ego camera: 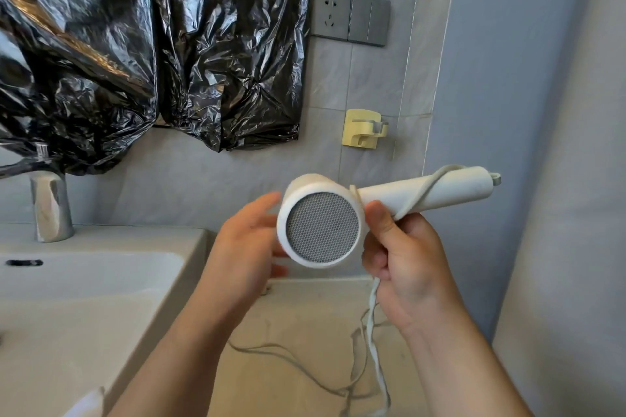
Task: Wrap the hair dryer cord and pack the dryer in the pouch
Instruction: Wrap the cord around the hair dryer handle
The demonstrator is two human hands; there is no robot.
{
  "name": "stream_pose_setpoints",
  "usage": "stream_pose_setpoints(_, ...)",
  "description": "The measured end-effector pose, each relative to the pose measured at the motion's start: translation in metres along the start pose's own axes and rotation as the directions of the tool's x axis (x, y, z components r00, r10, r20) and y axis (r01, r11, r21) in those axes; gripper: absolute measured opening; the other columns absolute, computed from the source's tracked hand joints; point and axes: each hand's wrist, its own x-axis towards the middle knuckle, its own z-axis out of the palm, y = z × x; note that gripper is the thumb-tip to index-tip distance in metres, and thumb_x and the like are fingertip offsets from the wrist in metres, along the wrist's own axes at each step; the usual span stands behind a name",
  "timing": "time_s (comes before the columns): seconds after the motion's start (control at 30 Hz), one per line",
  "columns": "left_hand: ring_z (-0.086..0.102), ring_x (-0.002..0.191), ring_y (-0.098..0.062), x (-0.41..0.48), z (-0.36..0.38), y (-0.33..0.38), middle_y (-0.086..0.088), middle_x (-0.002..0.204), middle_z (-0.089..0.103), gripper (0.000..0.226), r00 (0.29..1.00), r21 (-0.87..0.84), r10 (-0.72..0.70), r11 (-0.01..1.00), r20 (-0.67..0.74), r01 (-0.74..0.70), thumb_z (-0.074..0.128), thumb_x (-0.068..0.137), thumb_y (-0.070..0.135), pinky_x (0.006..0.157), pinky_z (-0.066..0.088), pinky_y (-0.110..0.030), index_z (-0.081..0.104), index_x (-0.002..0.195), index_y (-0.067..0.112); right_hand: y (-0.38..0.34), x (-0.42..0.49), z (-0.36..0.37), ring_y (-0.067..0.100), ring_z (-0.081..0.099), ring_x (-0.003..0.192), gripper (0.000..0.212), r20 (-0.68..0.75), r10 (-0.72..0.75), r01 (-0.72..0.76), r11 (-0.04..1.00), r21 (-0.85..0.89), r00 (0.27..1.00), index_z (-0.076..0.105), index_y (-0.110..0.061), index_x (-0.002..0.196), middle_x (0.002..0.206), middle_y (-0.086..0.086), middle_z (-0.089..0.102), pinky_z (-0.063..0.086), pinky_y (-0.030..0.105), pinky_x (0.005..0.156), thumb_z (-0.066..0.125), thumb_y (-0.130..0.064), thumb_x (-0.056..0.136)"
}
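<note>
A white hair dryer [423, 195] is held up in the middle of the view, its round mesh intake facing me and its handle pointing right. My left hand [244, 247] holds the barrel from the left, fingers curled behind it. My right hand [403, 257] pinches the white cord [372, 332] against the base of the handle. One turn of cord crosses the handle diagonally. The remaining cord hangs from my right hand and trails in loose loops below. No pouch is in view.
A white washbasin [84, 281] with a chrome tap [50, 206] fills the lower left. Black plastic sheeting [135, 44] covers the wall above it. A wall socket and switches [350, 17] and a yellow wall holder [364, 129] sit on the tiled wall behind.
</note>
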Motion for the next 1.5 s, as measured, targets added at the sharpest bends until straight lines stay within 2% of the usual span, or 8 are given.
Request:
stream_pose_setpoints(0.1, 0.044, 0.119, 0.023, -0.001, 0.005, -0.012, 0.023, 0.141, 0.046, 0.089, 0.943, 0.185, 0.300, 0.928, 0.145, -0.323, 0.080, 0.069, 0.015, 0.093, 0.039, -0.005, 0.036, 0.145, 0.030, 0.001, 0.003, -0.002, 0.003, 0.023, 0.039, 0.027, -0.033, 0.047, -0.045, 0.998, 0.044, 0.998, 0.058, -0.011, 0.084, 0.063, 0.001, 0.032, 0.017, 0.014, 0.032, 0.068, -0.027, 0.065)
stream_pose_setpoints(0.23, 0.053, 0.113, 0.013, -0.001, 0.002, -0.011, 0.036, 0.118, 0.058, 0.074, 0.883, 0.281, 0.452, 0.837, 0.127, -0.469, 0.089, 0.055, 0.039, 0.089, 0.039, -0.005, 0.052, 0.119, 0.047, 0.000, 0.001, -0.004, 0.005, 0.025, 0.039, 0.029, 0.001, 0.123, -0.123, 0.992, -0.032, 0.992, 0.059, -0.011, 0.082, 0.062, 0.002, 0.037, 0.016, 0.016, 0.032, 0.069, -0.031, 0.064)
stream_pose_setpoints(0.47, 0.070, 0.099, -0.025, 0.000, 0.000, -0.016, -0.006, 0.105, 0.074, 0.064, 0.971, -0.125, 0.230, 0.967, 0.072, -0.220, 0.080, 0.060, 0.043, 0.074, 0.057, -0.036, 0.066, 0.115, 0.014, -0.006, -0.005, -0.006, 0.008, 0.033, 0.041, 0.031, 0.203, 0.085, -0.060, 0.990, -0.125, 0.975, 0.063, -0.010, 0.100, 0.074, 0.007, 0.052, 0.022, 0.018, 0.037, 0.067, -0.024, 0.073)
stream_pose_setpoints(0.67, 0.069, 0.077, -0.029, -0.002, -0.001, -0.007, -0.017, 0.087, 0.074, 0.046, 0.982, -0.537, -0.085, 0.828, 0.169, 0.164, 0.059, 0.075, 0.051, 0.069, 0.054, -0.039, 0.079, 0.088, 0.012, -0.005, -0.012, -0.001, 0.011, 0.041, 0.044, 0.028, 0.331, 0.135, -0.046, 0.964, -0.262, 0.934, 0.058, -0.012, 0.113, 0.094, 0.009, 0.070, 0.028, 0.019, 0.037, 0.060, -0.003, 0.087)
stream_pose_setpoints(1.07, 0.065, 0.057, -0.023, 0.001, -0.004, 0.000, -0.013, 0.069, 0.069, 0.052, 0.897, -0.510, -0.317, 0.741, 0.309, 0.438, 0.040, 0.096, 0.049, 0.061, 0.051, -0.031, 0.070, 0.099, 0.007, 0.003, -0.006, -0.003, 0.007, 0.041, 0.042, 0.013, 0.235, 0.185, -0.093, 0.930, -0.355, 0.954, 0.062, -0.010, 0.095, 0.055, -0.008, 0.051, 0.027, 0.017, 0.036, 0.067, -0.010, 0.083)
stream_pose_setpoints(1.2, 0.067, 0.059, -0.025, 0.001, -0.006, -0.001, -0.009, 0.071, 0.072, 0.042, 0.931, -0.400, -0.237, 0.853, 0.278, 0.336, 0.040, 0.090, 0.017, 0.054, 0.054, -0.038, 0.078, 0.074, 0.012, 0.005, -0.002, -0.002, 0.006, 0.039, 0.042, 0.021, 0.132, 0.184, -0.154, 0.966, -0.206, 0.974, 0.063, -0.010, 0.095, 0.062, -0.001, 0.049, 0.025, 0.016, 0.034, 0.067, -0.018, 0.076)
stream_pose_setpoints(1.37, 0.061, 0.118, -0.019, 0.003, -0.008, -0.012, 0.002, 0.132, 0.062, 0.072, 0.943, 0.074, 0.150, 0.981, 0.296, -0.179, 0.070, 0.067, 0.010, 0.091, 0.055, -0.043, 0.054, 0.133, 0.032, 0.001, 0.000, 0.000, 0.003, 0.036, 0.038, 0.008, 0.040, 0.209, -0.205, 0.975, -0.081, 0.977, 0.066, -0.011, 0.085, 0.054, -0.005, 0.051, 0.022, 0.014, 0.032, 0.064, -0.018, 0.081)
stream_pose_setpoints(1.5, 0.067, 0.108, -0.015, 0.001, -0.002, -0.012, 0.000, 0.115, 0.071, 0.067, 0.930, -0.036, 0.309, 0.951, 0.200, -0.308, 0.088, 0.061, 0.011, 0.086, 0.053, -0.025, 0.061, 0.121, 0.022, 0.002, -0.002, 0.002, 0.003, 0.037, 0.038, 0.013, 0.036, 0.260, -0.256, 0.963, -0.089, 0.965, 0.063, -0.012, 0.076, 0.055, -0.004, 0.053, 0.022, 0.013, 0.032, 0.061, -0.017, 0.088)
